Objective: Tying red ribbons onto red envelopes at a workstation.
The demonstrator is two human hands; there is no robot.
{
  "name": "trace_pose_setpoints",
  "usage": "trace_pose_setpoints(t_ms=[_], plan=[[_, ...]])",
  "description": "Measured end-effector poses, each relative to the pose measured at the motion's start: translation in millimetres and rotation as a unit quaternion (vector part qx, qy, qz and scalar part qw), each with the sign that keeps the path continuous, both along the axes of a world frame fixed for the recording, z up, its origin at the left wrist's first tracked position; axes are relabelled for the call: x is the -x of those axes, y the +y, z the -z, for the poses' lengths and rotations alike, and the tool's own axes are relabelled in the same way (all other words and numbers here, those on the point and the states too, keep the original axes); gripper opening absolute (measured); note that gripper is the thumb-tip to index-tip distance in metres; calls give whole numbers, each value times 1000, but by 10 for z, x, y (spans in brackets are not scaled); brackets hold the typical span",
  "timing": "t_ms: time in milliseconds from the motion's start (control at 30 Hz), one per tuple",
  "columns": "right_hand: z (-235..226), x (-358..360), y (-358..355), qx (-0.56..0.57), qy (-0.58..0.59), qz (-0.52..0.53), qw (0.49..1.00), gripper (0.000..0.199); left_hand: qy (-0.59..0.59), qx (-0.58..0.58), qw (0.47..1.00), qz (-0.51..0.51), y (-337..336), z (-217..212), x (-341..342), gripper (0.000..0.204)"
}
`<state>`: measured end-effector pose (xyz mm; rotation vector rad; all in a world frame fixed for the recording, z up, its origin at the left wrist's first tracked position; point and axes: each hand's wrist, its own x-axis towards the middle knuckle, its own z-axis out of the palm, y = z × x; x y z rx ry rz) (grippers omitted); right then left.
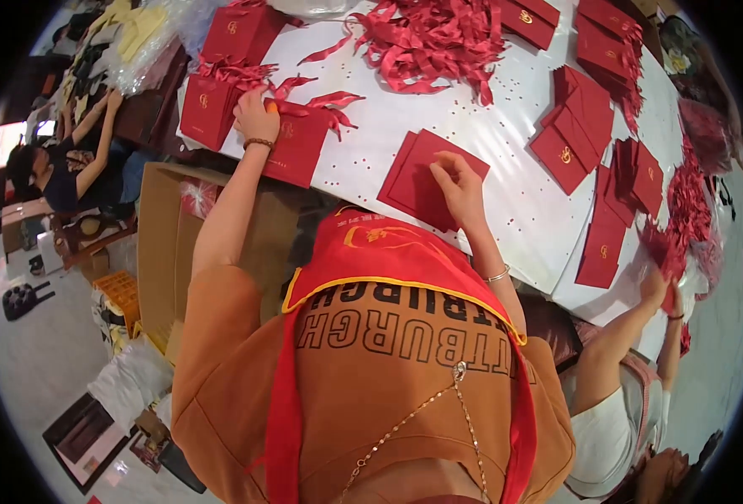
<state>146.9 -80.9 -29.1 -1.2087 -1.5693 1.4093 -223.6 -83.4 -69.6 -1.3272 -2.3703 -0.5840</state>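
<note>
My left hand is at the far left edge of the table, its fingers closed at the ribboned upper edge of a red gift bag. Something small and orange shows by the fingertips. Right beside it stands a pile of similar red bags, topped with ribbon. Above a stack of flat red bags in the middle, my right hand bends its thumb and fingers together in a pinch. Whatever lies between those fingertips is too small to make out.
Loose red ribbons lie heaped at the far middle of the white table. More red bags spread to the right. A co-worker's arms reach in there. An open cardboard box stands left of me; another person sits beyond it.
</note>
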Motion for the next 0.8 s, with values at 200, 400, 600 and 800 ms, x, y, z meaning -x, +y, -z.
trace_pose_setpoints(t_ms=[200,400,600,800], plan=[[16,1,-57,-24,-36,-4,999,19,-133,-4,882,451,806,-219,-1064,19],[92,-36,-159,-43,-45,-12,998,17,-37,101,917,383,1087,23,-1938,18],[24,-214,-35,-16,-33,22,999,17,-138,108,884,433,984,105,-1683,11],[57,-244,329,-248,-278,12,928,32,-619,151,687,350,169,-777,-1612,16]])
